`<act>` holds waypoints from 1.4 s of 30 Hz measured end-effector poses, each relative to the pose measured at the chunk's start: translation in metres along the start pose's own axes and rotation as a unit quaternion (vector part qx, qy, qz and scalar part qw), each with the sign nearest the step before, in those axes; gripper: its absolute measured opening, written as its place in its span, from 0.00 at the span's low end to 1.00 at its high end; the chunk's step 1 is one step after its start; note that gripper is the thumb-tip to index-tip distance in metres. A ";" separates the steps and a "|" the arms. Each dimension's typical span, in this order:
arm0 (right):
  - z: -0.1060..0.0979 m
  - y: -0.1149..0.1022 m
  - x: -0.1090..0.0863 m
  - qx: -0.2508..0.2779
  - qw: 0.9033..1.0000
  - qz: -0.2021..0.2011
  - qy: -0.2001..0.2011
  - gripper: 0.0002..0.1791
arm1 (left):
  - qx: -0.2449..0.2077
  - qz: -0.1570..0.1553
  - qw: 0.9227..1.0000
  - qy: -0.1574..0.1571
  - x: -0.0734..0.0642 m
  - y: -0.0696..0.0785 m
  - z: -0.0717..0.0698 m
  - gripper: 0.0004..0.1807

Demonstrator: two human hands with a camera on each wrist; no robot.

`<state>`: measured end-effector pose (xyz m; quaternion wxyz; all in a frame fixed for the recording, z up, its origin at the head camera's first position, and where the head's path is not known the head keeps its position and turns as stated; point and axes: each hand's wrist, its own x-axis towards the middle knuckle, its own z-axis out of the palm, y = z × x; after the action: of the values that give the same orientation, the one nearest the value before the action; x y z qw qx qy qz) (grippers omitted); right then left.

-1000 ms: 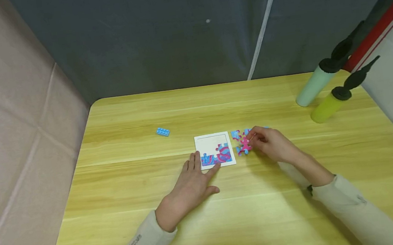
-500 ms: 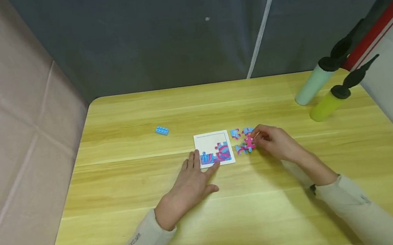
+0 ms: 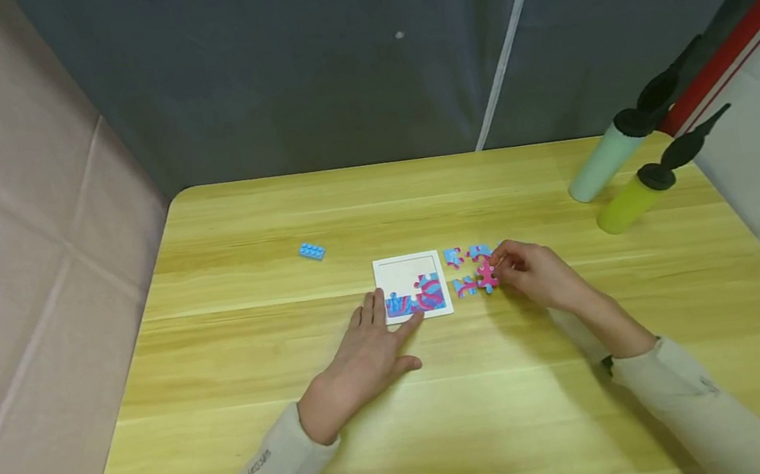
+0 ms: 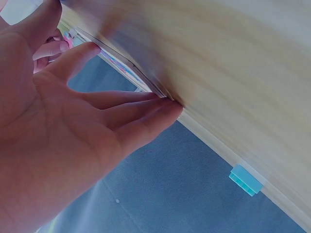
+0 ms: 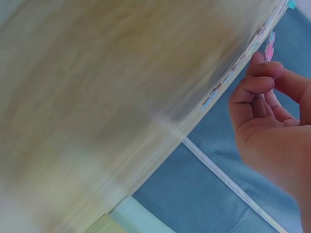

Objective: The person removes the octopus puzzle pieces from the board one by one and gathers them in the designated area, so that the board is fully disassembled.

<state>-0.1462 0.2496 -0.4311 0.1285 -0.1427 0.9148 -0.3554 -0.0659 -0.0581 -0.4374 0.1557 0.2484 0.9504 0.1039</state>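
Observation:
A white puzzle tray lies flat on the table, its lower rows filled with joined blue and pink jigsaw pieces. My left hand rests at the tray's lower left corner, fingers spread and straight. In the left wrist view its fingertips touch the tray's edge. To the right, my right hand pinches a pink puzzle piece with small eyes between thumb and forefinger. The right wrist view shows this piece raised above the table; its other fingers are curled. Loose pieces lie beneath and beside it, some partly covered by that hand.
A blue toy brick lies left of the tray, farther back. Two bottle-like cylinders, one mint green and one yellow-green, stand at the back right with black tops. A dark curtain hangs behind the table.
My right hand has shifted slightly right with the pink puzzle piece, which has turned more upright and uncovered a loose piece at lower left. The left hand and tray keep their places.

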 end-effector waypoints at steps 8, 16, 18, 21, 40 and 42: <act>0.000 0.002 0.001 -0.026 1.000 0.005 0.010 0.07 | 0.009 0.003 1.000 0.000 0.001 0.000 -0.002 0.37; 0.000 0.003 0.001 -0.040 0.999 0.008 0.005 0.06 | 0.008 0.004 1.000 -0.001 0.001 0.000 -0.001 0.38; 0.000 0.003 0.001 -0.042 0.999 0.010 0.002 0.06 | 0.005 0.004 1.000 -0.002 0.001 0.000 -0.001 0.38; 0.001 0.003 0.000 -0.043 0.999 0.012 -0.005 0.07 | 0.003 0.004 1.000 -0.003 0.001 0.000 -0.002 0.38; 0.002 0.004 0.003 -0.042 0.999 0.017 -0.022 0.07 | 0.014 0.007 1.000 0.004 0.001 0.000 0.000 0.38; 0.002 0.003 0.003 -0.043 0.999 0.013 -0.019 0.07 | 0.014 0.007 1.000 0.005 0.000 0.000 0.001 0.38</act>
<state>-0.1485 0.2494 -0.4352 0.1447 -0.1430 0.9283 -0.3113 -0.0654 -0.0583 -0.4379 0.1472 0.2566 0.9507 0.0932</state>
